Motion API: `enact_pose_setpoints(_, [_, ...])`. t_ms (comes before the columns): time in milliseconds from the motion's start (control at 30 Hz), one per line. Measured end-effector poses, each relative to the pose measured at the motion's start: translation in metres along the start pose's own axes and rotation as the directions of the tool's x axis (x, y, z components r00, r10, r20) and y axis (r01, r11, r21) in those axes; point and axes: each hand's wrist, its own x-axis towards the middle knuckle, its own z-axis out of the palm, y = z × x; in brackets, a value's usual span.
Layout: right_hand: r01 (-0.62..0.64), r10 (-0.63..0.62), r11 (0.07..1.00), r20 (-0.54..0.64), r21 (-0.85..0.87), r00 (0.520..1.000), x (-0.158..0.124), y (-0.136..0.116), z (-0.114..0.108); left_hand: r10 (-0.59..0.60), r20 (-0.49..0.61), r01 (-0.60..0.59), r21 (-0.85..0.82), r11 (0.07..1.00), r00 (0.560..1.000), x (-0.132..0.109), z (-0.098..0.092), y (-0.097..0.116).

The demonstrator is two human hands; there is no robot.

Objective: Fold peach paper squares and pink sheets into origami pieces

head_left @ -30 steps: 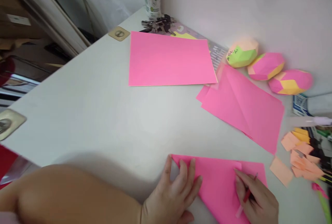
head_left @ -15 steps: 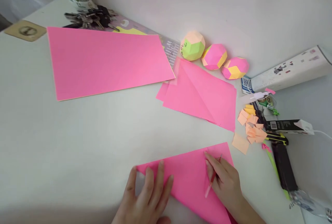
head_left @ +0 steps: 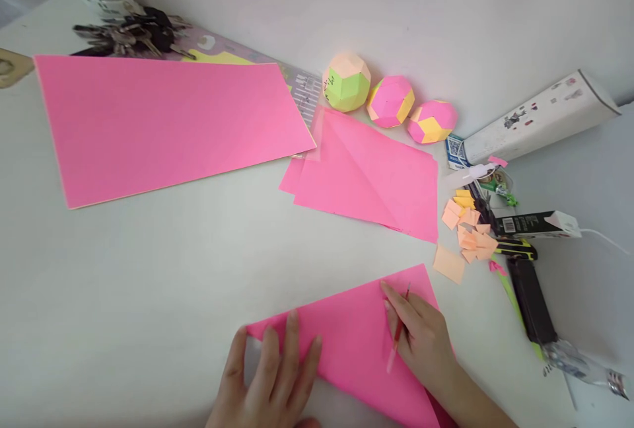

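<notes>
A pink sheet of paper (head_left: 356, 342), folded over, lies near the table's front edge. My left hand (head_left: 270, 375) rests on its left end, fingers spread and fingertips pressing the upper edge. My right hand (head_left: 421, 332) is on the right part of the sheet, its index fingertip touching the paper close to the upper edge. Held in that hand is a thin pen refill (head_left: 397, 334), red with a clear end, slanting across the paper. The lower part of the sheet runs out of view at the bottom.
Beyond my hands lie more pink sheets (head_left: 366, 177) and a large pink stack (head_left: 168, 131). Three paper balls (head_left: 391, 101) stand against the wall. Small folded papers (head_left: 475, 243), a cutter (head_left: 518, 248) and a black box (head_left: 531, 299) line the right side. Keys (head_left: 131, 35) lie back left.
The whole scene has shifted a little left and up in view as the camera turned. Both hands keep the same places on the folded sheet, and the refill stays in my right hand.
</notes>
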Motion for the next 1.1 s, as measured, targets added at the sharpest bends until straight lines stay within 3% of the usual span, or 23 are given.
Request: enact_pose_setpoints(1100, [0.035,-0.032,0.998,0.05,-0.047,0.998,0.009,-0.006,-0.006,0.022,0.001,-0.022,0.005,1.0,1.0,0.0,0.001,-0.001])
